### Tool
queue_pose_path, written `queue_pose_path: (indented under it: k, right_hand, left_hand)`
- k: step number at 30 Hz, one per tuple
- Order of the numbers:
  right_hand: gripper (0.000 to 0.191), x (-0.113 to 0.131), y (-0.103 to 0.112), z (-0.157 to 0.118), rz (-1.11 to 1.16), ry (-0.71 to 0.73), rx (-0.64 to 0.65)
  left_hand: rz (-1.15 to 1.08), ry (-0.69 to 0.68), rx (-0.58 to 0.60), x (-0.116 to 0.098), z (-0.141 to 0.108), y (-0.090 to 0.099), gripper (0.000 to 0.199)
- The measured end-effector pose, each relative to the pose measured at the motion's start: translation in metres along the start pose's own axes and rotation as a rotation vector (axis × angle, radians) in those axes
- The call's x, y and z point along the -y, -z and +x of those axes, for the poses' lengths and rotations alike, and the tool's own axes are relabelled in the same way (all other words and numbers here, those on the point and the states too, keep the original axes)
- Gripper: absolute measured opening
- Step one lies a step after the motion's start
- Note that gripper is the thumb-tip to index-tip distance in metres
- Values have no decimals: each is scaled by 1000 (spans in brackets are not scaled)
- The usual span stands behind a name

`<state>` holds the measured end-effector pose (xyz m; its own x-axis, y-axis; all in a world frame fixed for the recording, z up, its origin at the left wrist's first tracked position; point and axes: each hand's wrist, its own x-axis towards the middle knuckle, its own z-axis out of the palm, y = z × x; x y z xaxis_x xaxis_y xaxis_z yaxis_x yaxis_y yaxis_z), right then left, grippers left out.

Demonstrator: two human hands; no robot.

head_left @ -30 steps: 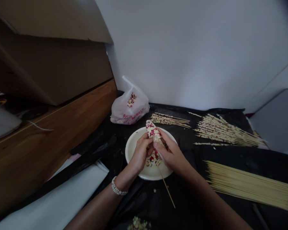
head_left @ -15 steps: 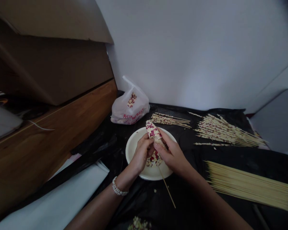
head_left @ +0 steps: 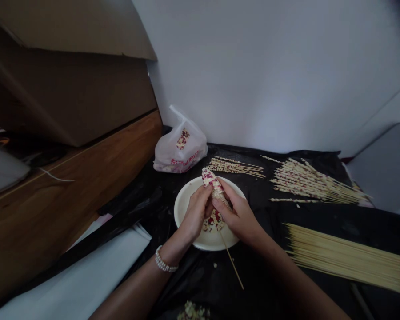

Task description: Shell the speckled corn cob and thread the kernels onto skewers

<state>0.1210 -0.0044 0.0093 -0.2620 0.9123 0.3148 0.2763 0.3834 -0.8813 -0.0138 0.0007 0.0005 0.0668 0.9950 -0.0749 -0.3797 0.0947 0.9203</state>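
A corn cob [head_left: 212, 178] with white and dark-red kernels is held tilted over a white bowl [head_left: 186, 191]; its lower part looks stripped of kernels. My right hand [head_left: 235, 209] is wrapped round that lower part from the right. From the left, my left hand [head_left: 197, 210] is closed against the cob, its thumb pressed to the kernels and its other fingers mostly hidden. Loose kernels [head_left: 214, 222] lie in the bowl beneath my hands. A thin wooden skewer [head_left: 234, 266] leans out over the bowl's near rim, its upper end among the kernels.
Behind the bowl stands a white plastic bag [head_left: 181, 153]. Kernel-threaded skewers lie in a small bunch [head_left: 230, 166] and a larger pile [head_left: 303, 180]. Bare skewers [head_left: 346, 258] are at right, folded white sheeting [head_left: 86, 275] at left, a cardboard box [head_left: 86, 84] at upper left. Black plastic [head_left: 260, 275] covers the surface.
My left thumb has moved up slightly onto the kernels of the cob. My right hand, the bowl and the skewer look almost the same.
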Motion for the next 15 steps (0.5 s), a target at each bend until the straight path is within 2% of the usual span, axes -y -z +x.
queue_pose_path:
  k: [15]
  right_hand:
    - [57,-7,0,1,82,-18,-13]
  left_hand:
    - [-25,-30,61,3,1,-2,33]
